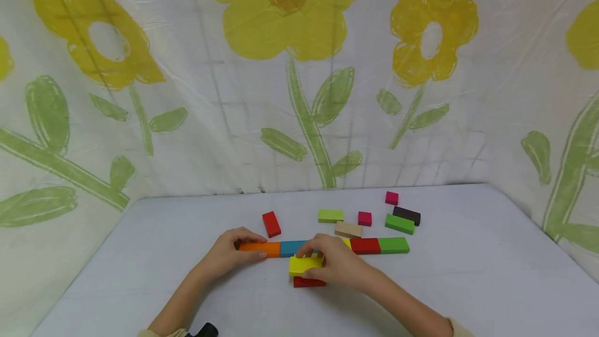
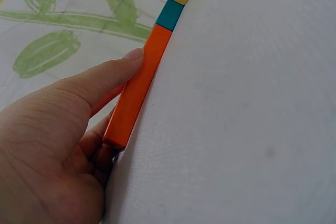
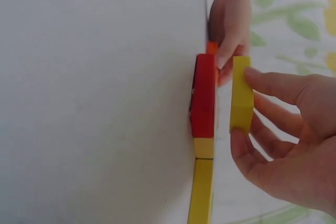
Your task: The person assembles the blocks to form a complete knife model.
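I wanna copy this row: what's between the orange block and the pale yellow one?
Just one blue block, as the left wrist view shows.

L sleeve [image 1: 179, 333], nearer table's [image 1: 468, 233] L edge: pale beige, thin bit of cuff showing; blk, round-ended cylinder [image 1: 207, 330] beside it. R sleeve [image 1: 460, 329], twd R edge: same beige, w/ cuff hem visible. L grip [image 1: 239, 249] & R grip [image 1: 336, 261] bare, forearms [image 1: 404, 300] too.
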